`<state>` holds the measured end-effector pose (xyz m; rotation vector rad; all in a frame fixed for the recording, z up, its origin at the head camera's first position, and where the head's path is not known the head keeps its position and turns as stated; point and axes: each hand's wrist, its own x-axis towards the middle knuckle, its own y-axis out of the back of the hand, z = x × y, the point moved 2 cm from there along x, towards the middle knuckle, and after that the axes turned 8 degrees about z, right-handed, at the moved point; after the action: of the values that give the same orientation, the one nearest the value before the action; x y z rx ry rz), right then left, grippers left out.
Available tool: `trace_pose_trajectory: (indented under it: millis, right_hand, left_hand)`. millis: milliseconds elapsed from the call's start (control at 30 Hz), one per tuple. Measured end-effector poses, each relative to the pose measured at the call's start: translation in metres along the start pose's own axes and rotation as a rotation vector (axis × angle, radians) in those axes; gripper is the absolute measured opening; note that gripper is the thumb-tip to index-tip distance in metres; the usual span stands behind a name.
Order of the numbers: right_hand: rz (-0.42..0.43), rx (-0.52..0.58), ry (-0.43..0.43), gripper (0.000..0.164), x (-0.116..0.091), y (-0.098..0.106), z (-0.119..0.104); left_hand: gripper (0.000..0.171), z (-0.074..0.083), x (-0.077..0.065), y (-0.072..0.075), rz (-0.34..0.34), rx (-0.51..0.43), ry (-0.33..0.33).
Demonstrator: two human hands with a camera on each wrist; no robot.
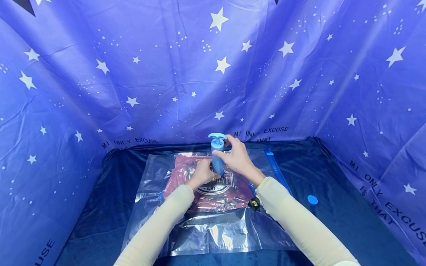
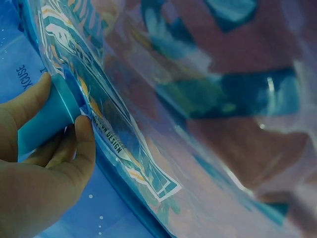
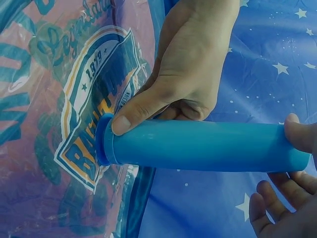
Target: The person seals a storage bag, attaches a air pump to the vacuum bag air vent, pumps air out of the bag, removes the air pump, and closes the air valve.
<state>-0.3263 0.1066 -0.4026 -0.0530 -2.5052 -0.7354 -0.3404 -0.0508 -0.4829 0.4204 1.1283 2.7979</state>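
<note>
A blue hand pump (image 1: 217,160) stands upright on a clear plastic bag (image 1: 213,231), its T-shaped handle (image 1: 217,136) close over the top of the barrel. My left hand (image 1: 201,173) grips the pump's lower end, thumb and fingers around its base in the left wrist view. Higher up, my right hand (image 1: 239,158) holds the barrel just under the handle, its thumb (image 3: 301,133) on one side and fingers on the other. Inside the bag lies a folded reddish garment (image 1: 176,181) with a printed badge (image 3: 94,89). The pump's base meets the film over this badge.
A round blue cap (image 1: 312,200) lies on the dark blue cloth (image 1: 336,221) to the right. Along the bag's right edge runs a blue strip (image 1: 279,170). A small black item (image 1: 254,204) sits by the right sleeve. Starry blue curtains (image 1: 186,74) enclose the back and sides.
</note>
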Motion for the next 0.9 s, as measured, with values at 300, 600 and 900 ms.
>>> trace_pose_trajectory:
  millis: [300,600,900]
  right_hand:
    - [0.013,-0.018,-0.081,0.074,-0.0043,-0.0014,0.0007]
    - [0.066,0.024,-0.086,0.059,-0.005,-0.0054,0.0003]
    - [0.019,0.025,-0.051,0.049,-0.0027,-0.0032,-0.0041]
  left_hand:
    - [0.034,0.0012,-0.0033,0.001,-0.006,-0.006,0.027]
    - [0.037,0.0032,-0.0008,0.0029,0.005,0.005,0.015]
    - [0.038,0.0013,0.0007,0.0032,0.01,0.013,0.024]
